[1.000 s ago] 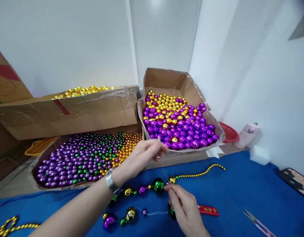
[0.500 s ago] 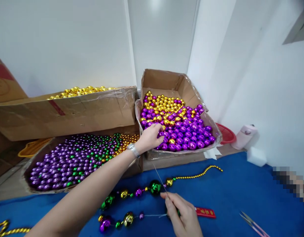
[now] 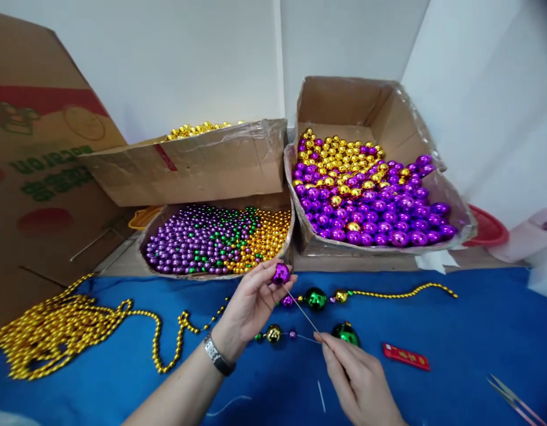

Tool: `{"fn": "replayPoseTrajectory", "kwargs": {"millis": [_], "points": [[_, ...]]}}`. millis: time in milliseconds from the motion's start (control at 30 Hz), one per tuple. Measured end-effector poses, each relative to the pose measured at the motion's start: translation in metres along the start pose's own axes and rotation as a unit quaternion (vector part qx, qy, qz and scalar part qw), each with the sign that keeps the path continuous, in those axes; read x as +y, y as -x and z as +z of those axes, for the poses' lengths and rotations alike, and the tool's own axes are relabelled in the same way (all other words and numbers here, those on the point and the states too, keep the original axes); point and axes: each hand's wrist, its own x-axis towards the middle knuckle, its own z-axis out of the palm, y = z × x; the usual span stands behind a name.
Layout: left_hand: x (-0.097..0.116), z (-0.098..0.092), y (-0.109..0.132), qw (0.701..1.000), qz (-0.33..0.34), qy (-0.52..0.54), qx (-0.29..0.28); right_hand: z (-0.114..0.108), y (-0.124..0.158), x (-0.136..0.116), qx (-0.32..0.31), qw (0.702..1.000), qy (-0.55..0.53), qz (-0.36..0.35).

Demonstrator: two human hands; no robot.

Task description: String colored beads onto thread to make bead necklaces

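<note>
White walls (image 3: 202,59) meeting in a corner, blue-covered table (image 3: 477,331) (evenly lit) below

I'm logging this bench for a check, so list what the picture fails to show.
Head view:
Whether the needle tip is inside the purple bead: too small, half covered by the left hand.
The thread at the right hand: too thin to follow.
The scissors: cut off at the bottom-right corner.
The gold beads in the upper box: mostly behind its wall.
Print on the red label: too small.

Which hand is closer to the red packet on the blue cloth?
Right. The right hand, holding a needle, lies just left of the red packet; the left hand, farther left, pinches a purple bead.
</note>
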Motion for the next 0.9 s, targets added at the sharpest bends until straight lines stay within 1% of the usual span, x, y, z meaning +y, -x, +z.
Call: {"fn": "replayPoseTrajectory", "kwargs": {"millis": [167,400,633,800,900], "points": [[-0.002,-0.007,0.006,1.000,0.013,0.012,0.005,0.002,0.004,-0.002,-0.015,1.000,0.009,0.007],[-0.006,-0.006,0.007,0.997,0.061,0.045,0.008,0.004,0.004,-0.007,-0.018,1.000,0.015,-0.003],[-0.010,-0.003,0.012,0.996,0.088,0.010,-0.005,0.004,0.005,-0.007,-0.025,0.999,0.022,-0.006],[-0.011,-0.003,0.014,0.993,0.118,-0.016,0.021,0.004,0.006,-0.008,-0.026,0.999,0.028,-0.005],[-0.012,-0.004,0.015,0.990,0.134,-0.022,0.025,0.004,0.006,-0.010,-0.029,0.999,0.025,-0.006]]}}
